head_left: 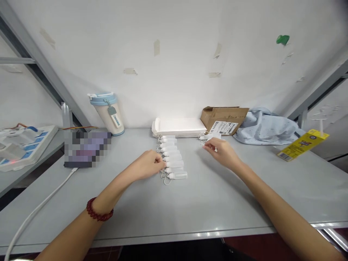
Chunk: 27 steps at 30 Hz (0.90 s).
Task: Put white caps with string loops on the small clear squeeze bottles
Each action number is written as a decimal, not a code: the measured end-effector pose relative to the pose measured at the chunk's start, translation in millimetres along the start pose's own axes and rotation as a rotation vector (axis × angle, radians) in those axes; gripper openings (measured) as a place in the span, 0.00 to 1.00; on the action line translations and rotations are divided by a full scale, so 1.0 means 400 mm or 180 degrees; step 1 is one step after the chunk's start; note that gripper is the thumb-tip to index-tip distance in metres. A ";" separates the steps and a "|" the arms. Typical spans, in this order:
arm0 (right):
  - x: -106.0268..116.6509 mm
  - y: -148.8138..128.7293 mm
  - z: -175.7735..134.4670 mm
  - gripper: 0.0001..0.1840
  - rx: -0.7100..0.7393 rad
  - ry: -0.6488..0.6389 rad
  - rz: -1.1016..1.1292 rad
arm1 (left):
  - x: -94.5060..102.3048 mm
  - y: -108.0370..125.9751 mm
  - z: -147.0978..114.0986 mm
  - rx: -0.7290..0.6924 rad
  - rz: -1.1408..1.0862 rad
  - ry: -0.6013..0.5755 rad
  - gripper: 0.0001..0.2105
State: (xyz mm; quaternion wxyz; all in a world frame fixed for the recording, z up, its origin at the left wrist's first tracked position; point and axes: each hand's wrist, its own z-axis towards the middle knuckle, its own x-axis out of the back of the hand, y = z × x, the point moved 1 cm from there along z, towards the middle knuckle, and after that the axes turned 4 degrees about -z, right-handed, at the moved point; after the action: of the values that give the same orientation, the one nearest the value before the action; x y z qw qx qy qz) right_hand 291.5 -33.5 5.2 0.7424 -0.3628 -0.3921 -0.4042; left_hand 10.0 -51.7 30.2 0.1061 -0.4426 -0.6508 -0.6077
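A column of several small translucent white bottles (171, 148) with corded loops at their cap ends lies on the grey table, all pointing right. My left hand (149, 164) is at the left side of this column, thumb and forefinger closed at the cap end of one bottle (175, 165) near the front. Over to the right, my right hand (221, 151) is closed in a pinch, and what it holds is mostly hidden by the fingers. Just behind it lie more white bottles (210, 136) with loops.
Behind the column are stacked white flat boxes (181, 127) and an open cardboard box (224, 117). A light blue cloth (268, 127) and a yellow carton (303, 145) are at right. At left stand a tumbler (107, 114), a phone on a white cable (40, 210) and a power strip (32, 148).
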 end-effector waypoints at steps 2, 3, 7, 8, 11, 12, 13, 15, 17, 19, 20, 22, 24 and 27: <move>0.000 0.050 0.007 0.05 -0.0343 -0.0054 -0.0453 | 0.000 0.003 -0.001 0.0000 -0.0067 0.0098 0.14; -0.001 0.072 0.008 0.06 -0.0523 -0.0168 -0.0688 | -0.001 0.005 -0.002 -0.0007 -0.0087 0.0131 0.14; -0.006 0.120 0.005 0.06 -0.0745 -0.0267 -0.0826 | -0.005 0.008 -0.003 -0.0076 -0.0115 0.0209 0.13; -0.008 0.123 0.004 0.06 -0.0759 -0.0288 -0.0820 | -0.006 0.009 -0.003 -0.0095 -0.0120 0.0218 0.13; -0.011 0.119 0.003 0.06 -0.0755 -0.0371 -0.0755 | -0.009 0.011 -0.003 -0.0153 -0.0132 0.0241 0.13; -0.012 0.114 0.003 0.06 -0.0732 -0.0405 -0.0718 | -0.010 0.012 -0.003 -0.0170 -0.0137 0.0251 0.13; -0.013 0.107 0.004 0.06 -0.0697 -0.0442 -0.0674 | -0.011 0.012 -0.003 -0.0183 -0.0139 0.0260 0.13; -0.014 0.090 0.004 0.06 -0.0583 -0.0523 -0.0563 | -0.014 0.011 -0.001 -0.0210 -0.0147 0.0271 0.13; -0.014 0.071 0.004 0.06 -0.0427 -0.0607 -0.0425 | -0.019 0.010 0.000 -0.0201 -0.0173 0.0266 0.13; -0.013 0.053 0.003 0.07 -0.0294 -0.0671 -0.0285 | -0.023 0.009 0.001 -0.0175 -0.0204 0.0271 0.12; -0.013 0.047 0.002 0.07 -0.0260 -0.0689 -0.0231 | -0.024 0.010 0.001 -0.0166 -0.0213 0.0282 0.12; -0.010 0.039 0.000 0.08 -0.0259 -0.0701 -0.0172 | -0.026 0.012 0.000 -0.0187 -0.0218 0.0324 0.12; -0.009 0.037 -0.001 0.08 -0.0284 -0.0708 -0.0152 | -0.026 0.016 -0.002 -0.0194 -0.0229 0.0358 0.12; -0.007 0.029 -0.002 0.07 -0.0199 -0.0666 -0.0079 | -0.027 0.020 -0.004 -0.0159 -0.0281 0.0385 0.12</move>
State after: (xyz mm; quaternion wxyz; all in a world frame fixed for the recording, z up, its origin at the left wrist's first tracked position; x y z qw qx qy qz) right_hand 300.9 -28.5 -0.2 0.6807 -0.4212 -0.4591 -0.3853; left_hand 21.0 -58.8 28.8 0.1072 -0.3785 -0.6467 -0.6535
